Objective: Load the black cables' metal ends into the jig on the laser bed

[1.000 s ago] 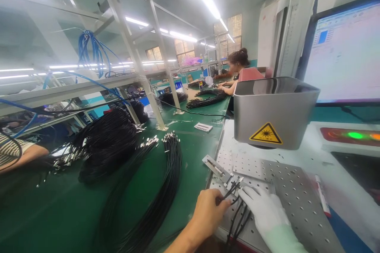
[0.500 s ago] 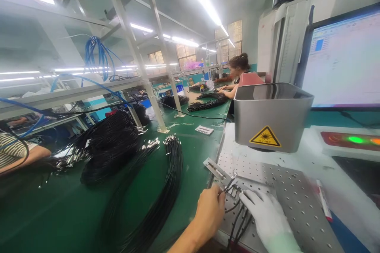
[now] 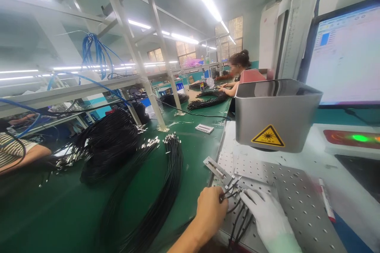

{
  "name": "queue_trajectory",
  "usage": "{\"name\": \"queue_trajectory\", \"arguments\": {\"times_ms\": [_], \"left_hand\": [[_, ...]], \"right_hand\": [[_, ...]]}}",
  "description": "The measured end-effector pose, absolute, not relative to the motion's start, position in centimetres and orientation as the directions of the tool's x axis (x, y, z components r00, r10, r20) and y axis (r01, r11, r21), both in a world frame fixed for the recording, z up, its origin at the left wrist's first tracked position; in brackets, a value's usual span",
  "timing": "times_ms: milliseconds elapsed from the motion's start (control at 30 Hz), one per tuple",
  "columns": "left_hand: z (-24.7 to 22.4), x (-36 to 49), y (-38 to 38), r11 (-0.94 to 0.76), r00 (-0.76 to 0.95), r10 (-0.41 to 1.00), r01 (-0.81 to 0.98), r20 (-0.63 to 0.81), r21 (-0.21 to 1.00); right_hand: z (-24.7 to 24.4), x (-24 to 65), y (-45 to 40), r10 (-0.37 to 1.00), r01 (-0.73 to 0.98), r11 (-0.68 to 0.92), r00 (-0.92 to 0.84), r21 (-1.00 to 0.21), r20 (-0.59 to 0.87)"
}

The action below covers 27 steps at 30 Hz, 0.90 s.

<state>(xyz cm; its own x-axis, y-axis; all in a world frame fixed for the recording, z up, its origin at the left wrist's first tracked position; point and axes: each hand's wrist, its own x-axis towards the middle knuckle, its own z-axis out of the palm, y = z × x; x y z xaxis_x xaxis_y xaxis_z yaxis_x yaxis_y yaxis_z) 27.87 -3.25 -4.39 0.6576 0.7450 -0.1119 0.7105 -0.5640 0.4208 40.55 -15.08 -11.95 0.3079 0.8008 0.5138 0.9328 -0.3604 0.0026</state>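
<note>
Hands meet at the near edge of a perforated metal plate [image 3: 297, 201] that lies under the grey hood [image 3: 276, 114] of a laser marking machine, the hood bearing a yellow laser warning label [image 3: 267, 136]. Bare, the left hand [image 3: 210, 211] has its fingers curled together, pinching a thin black cable [image 3: 230, 193] whose metal tip points toward a small slotted fixture [image 3: 216, 168] at the plate's left corner. Beside it, the right hand [image 3: 267, 215], in a white glove, lies flat with fingers spread, pressing several more black cables [image 3: 239, 221] against the plate; these trail off its near edge. To the left, on the green bench [image 3: 59, 213], lies a long bundle of black cables [image 3: 166, 182] with metal ends, and larger heaps [image 3: 109, 142] beyond it. A monitor [image 3: 347, 55] stands at the right, and a red-and-white marker pen [image 3: 326, 199] lies near the plate's right edge. Another person [image 3: 237, 67] sits far down the bench.
</note>
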Motion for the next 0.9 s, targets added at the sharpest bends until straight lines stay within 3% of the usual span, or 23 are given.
{"name": "queue_trajectory", "arguments": {"times_ms": [200, 333, 600, 900], "left_hand": [[-4.3, 28.1, -4.0, -0.605, 0.671, 0.727, 0.726, -0.147, 0.328], [-4.3, 28.2, -3.8, -0.597, 0.667, 0.730, 0.728, -0.148, 0.337], [-5.0, 28.2, -3.0, -0.549, 0.693, 0.702, 0.673, -0.163, 0.496], [-5.2, 27.7, -2.8, -0.477, 0.735, 0.658, 0.577, -0.167, 0.663]], "right_hand": [[-12.3, 40.6, -15.2, 0.810, 0.935, -0.352, 0.278, 0.048, 0.516], [-13.1, 41.0, -15.0, 0.810, 0.947, -0.321, 0.258, 0.030, 0.527], [-13.3, 42.0, -13.6, 0.809, 0.972, -0.234, 0.188, 0.013, 0.556], [-12.9, 41.6, -13.2, 0.822, 0.964, -0.259, 0.185, 0.064, 0.538]]}}
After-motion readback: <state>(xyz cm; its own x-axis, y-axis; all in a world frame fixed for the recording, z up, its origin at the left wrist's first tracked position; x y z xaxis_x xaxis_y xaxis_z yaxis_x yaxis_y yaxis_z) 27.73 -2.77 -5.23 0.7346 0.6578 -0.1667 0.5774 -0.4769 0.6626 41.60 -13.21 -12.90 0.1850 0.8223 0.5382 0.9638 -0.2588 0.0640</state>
